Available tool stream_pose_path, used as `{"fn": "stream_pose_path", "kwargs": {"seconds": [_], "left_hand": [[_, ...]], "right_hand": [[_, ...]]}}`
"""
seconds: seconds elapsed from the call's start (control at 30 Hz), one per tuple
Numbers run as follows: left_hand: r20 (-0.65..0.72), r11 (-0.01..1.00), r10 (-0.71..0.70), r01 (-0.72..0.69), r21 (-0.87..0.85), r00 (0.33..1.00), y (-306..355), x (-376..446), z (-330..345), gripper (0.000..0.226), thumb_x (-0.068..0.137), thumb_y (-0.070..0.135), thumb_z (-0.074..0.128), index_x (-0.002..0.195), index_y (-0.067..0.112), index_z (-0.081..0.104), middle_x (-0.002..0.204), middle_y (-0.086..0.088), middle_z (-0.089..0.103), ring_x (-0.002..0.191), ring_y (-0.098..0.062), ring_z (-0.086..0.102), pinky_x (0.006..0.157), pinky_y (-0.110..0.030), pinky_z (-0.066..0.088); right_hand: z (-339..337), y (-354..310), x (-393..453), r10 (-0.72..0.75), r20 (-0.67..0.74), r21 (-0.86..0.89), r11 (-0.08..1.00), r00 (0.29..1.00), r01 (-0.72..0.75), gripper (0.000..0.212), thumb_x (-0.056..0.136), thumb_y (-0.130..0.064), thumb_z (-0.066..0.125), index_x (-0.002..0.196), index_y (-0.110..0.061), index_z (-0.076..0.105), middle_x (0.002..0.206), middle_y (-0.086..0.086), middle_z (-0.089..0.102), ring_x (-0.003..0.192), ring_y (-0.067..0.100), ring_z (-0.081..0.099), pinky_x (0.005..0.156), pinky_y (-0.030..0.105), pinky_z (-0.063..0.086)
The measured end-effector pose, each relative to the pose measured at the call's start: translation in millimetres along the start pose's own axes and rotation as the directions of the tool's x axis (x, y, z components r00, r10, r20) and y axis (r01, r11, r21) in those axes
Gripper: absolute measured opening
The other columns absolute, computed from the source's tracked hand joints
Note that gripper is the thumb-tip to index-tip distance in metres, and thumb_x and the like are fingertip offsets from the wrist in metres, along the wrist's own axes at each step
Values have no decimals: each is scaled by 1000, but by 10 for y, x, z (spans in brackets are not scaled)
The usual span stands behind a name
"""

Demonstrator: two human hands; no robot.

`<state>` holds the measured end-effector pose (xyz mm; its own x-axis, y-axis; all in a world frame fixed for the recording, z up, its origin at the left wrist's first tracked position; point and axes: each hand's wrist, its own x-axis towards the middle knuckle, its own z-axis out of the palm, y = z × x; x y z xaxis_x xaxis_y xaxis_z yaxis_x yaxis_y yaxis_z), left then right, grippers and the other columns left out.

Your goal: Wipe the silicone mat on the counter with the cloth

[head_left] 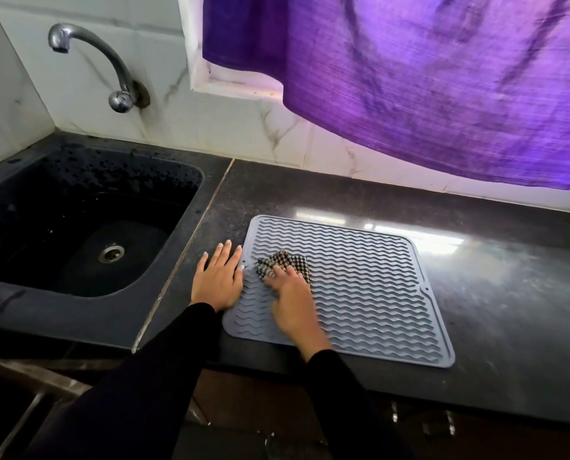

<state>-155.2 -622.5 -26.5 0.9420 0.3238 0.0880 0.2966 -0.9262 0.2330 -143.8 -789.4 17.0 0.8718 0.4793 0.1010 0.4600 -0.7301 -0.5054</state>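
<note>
While my right hand presses the crumpled black-and-white checked cloth with curled fingers onto the grey wavy-ribbed silicone mat, my left hand lies flat, fingers straight, on the mat's left edge. Mat sits on the dark stone counter, right of the black sink.

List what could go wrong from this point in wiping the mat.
1. The silicone mat has its near edge at the front edge of the counter; a hard stroke might drag it over, though the left hand lies flat at its left edge.
2. The cloth is bunched small under the right hand, so the wavy ridges on the far right may get missed.
</note>
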Motion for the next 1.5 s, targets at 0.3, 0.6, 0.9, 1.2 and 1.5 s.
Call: {"fn": "stream_pose_path", "kwargs": {"seconds": [0.3, 0.6, 0.9, 1.2, 1.5], "left_hand": [[29, 998, -22, 23, -52, 999, -11, 17, -8, 51, 99, 35, 22, 148, 24, 16, 158, 1, 8, 145, -12, 3, 117, -39, 0], [23, 998, -24, 25, -53, 999, 1, 6, -13, 51, 99, 34, 22, 148, 23, 17, 158, 1, 8, 145, -11, 3, 117, -40, 0], [6, 997, -28, 29, -77, 1000, 6, -3, -13, 51, 98, 34, 23, 148, 23, 19, 158, 1, 10, 145, -11, 4, 117, -40, 0], [10, 995, -22, 23, -98, 1000, -8, 5, -9, 51, 98, 34, 25, 147, 23, 21, 157, 1, 11, 145, -11, 5, 117, -40, 1], [7, 996, -26, 27, -89, 1000, -7, -1, -11, 51, 99, 35, 25, 148, 23, 21, 158, 1, 11, 145, -11, 5, 117, -39, 1]], "right_hand": [[-178, 410, -149, -65, 72, -360, 929, 995, 86, 52, 94, -15, 42, 142, -32, 33, 156, -9, 16, 145, 16, 8, 114, 28, -8], [-666, 926, -438, 280, -172, -91, 950, 944, -299, 44, 82, -9, 51, 121, -27, 61, 137, -4, 52, 127, 19, 47, 105, 25, 34], [-254, 305, -372, 184, -130, 128, 978, 974, -167, 57, 86, 3, 46, 140, -13, 37, 141, 8, 45, 129, 27, 44, 108, 22, 26], [-365, 699, -546, -141, 17, -155, 978, 990, 142, 73, 73, 7, 48, 139, -23, 40, 148, -7, 35, 142, 10, 23, 115, 21, -1], [-769, 1117, -588, 323, -210, 40, 946, 923, -322, 46, 71, -2, 48, 105, -23, 71, 115, 1, 68, 114, 23, 58, 97, 25, 39]]}}
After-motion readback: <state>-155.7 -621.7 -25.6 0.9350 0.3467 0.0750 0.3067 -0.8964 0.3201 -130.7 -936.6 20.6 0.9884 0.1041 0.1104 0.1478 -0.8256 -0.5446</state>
